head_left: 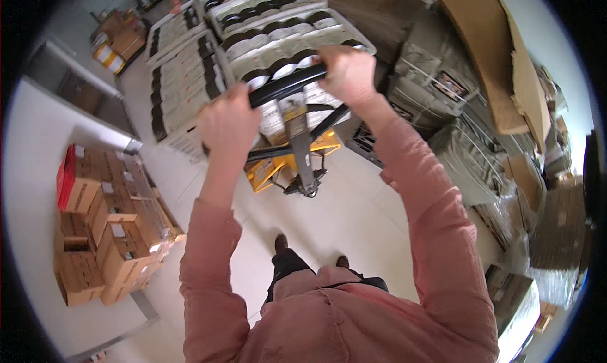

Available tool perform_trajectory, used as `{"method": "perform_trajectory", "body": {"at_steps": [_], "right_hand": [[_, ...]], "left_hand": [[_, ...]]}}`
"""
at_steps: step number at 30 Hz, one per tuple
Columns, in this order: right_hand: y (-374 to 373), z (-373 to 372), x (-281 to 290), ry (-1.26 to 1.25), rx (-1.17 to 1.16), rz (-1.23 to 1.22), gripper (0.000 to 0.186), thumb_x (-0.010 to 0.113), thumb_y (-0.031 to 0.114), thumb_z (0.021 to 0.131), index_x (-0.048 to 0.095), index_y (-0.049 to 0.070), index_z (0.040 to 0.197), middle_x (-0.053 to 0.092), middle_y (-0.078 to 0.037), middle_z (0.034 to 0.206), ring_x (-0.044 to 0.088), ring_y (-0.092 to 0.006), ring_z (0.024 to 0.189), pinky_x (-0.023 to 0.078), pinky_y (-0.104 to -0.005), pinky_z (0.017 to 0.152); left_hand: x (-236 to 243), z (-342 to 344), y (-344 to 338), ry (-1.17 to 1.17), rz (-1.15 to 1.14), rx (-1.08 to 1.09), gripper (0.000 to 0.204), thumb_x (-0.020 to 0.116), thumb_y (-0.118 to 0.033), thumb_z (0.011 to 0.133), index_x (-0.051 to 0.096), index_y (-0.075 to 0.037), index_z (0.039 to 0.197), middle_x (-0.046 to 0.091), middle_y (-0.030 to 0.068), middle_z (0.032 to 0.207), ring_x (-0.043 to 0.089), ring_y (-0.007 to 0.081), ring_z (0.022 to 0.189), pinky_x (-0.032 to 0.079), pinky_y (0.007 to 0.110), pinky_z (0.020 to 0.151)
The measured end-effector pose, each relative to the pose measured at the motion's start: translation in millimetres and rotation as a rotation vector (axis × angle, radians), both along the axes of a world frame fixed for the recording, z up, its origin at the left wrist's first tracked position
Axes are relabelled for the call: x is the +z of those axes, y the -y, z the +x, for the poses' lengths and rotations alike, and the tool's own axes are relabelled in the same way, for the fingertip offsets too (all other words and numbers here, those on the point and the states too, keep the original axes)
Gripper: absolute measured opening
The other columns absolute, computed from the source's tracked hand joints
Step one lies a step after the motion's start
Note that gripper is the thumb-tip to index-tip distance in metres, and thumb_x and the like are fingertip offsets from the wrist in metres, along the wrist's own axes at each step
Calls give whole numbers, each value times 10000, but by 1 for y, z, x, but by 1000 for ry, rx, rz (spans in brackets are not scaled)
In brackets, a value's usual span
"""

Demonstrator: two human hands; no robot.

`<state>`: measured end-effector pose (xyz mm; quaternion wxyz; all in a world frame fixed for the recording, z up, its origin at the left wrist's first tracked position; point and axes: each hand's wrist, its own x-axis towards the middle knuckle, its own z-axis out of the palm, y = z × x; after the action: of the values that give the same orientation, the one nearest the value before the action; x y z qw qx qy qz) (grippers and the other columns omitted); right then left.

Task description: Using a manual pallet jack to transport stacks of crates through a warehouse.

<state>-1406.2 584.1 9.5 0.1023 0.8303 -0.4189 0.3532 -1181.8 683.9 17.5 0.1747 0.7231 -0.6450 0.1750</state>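
Note:
Both my hands are wrapped around the black handle bar (288, 87) of a pallet jack. My left hand (229, 120) grips the left end and my right hand (346, 75) the right end, a little farther forward. From the bar a grey steering shaft (301, 145) runs down to the jack's yellow frame (263, 175) and small wheels near the floor. Directly beyond the handle stand white crates (218, 63) filled with rows of black-and-white rounded items, whose kind I cannot make out. The jack's forks are hidden.
Brown cartons (123, 252) are stacked by the left wall. Wrapped grey-green bundles (436, 66) and large cardboard sheets (484, 53) crowd the right side, with flattened cardboard (556, 227) behind. Another person's hand (175, 3) shows beyond the crates. Pale floor tiles (373, 230) lie around my feet.

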Motion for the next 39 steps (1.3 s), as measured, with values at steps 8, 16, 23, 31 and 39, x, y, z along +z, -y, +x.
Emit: {"method": "perform_trajectory", "body": {"at_steps": [8, 16, 23, 31, 39], "right_hand": [[63, 191, -55, -92, -323, 4, 206, 746, 320, 814, 694, 120, 814, 696, -111, 766, 688, -344, 741, 529, -447, 655], [73, 344, -37, -160, -531, 202, 269, 737, 190, 687, 740, 131, 949, 730, -155, 915, 700, -362, 900, 552, -457, 793], [-51, 386, -74, -215, -628, 182, 220, 729, 133, 715, 725, 97, 932, 725, -177, 906, 694, -377, 904, 540, -480, 789], [-297, 366, -119, -186, -724, 328, 180, 722, 158, 722, 712, 94, 890, 699, -181, 840, 672, -397, 866, 520, -497, 756], [-499, 465, -153, -359, -604, 428, 270, 800, 214, 693, 729, 73, 913, 714, -178, 901, 691, -357, 922, 541, -462, 850]], "left_hand": [[-58, 197, 95, -115, -6, -203, 162, 759, -229, 707, 723, -121, 823, 719, 133, 726, 726, 301, 678, 571, 439, 622], [-64, 350, 148, -230, -41, -409, 64, 701, -130, 735, 744, -108, 776, 728, 114, 772, 733, 291, 731, 557, 410, 621], [-121, 392, 55, -287, -223, -533, 51, 696, -154, 753, 723, -125, 785, 663, 53, 750, 674, 277, 754, 473, 450, 706], [-162, 377, -174, -331, -127, -679, 127, 783, -156, 688, 719, -78, 765, 673, 124, 677, 702, 298, 701, 533, 433, 645], [-211, 477, -385, -183, -134, -635, 191, 813, -218, 686, 702, -91, 776, 682, 120, 749, 687, 295, 699, 527, 434, 648]]}}
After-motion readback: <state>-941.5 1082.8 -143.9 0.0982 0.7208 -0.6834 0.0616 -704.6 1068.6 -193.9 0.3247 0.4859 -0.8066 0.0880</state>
